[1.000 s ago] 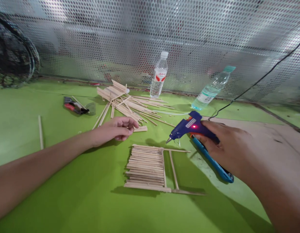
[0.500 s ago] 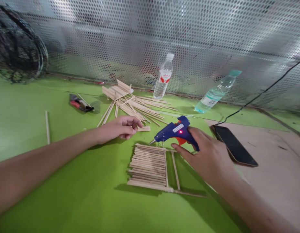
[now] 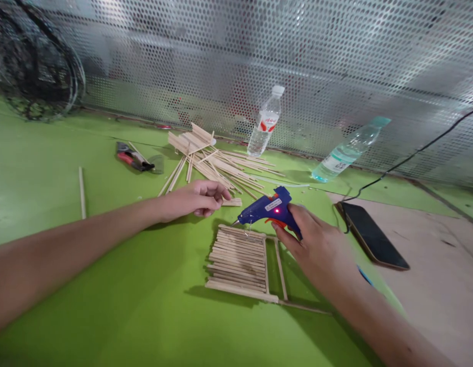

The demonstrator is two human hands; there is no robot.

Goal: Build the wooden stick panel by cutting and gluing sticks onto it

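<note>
My right hand (image 3: 316, 239) is wrapped round a blue glue gun (image 3: 272, 208) with an orange trigger and a lit red light. The gun's nozzle points down-left at the top edge of a panel of wooden sticks (image 3: 240, 257) lying on the green surface. Thin clear strands hang below the gun's front. My left hand (image 3: 201, 198) is curled above the surface, up and left of the panel, fingertips close together beside a short bundle of sticks (image 3: 232, 202); whether it holds something is too small to tell.
Loose sticks (image 3: 236, 171) and a small wooden structure (image 3: 192, 141) lie behind my left hand. Red-and-black pliers (image 3: 131, 157) rest to the left. Two bottles (image 3: 264, 125) (image 3: 345, 153) stand or lean near the perforated metal wall (image 3: 182, 61). A phone (image 3: 372, 232) and black cable are at right.
The glue gun in my right hand has moved left and its nozzle is now closer to the panel's top left edge. The whole view has shifted slightly. My left hand keeps its curled pose.
</note>
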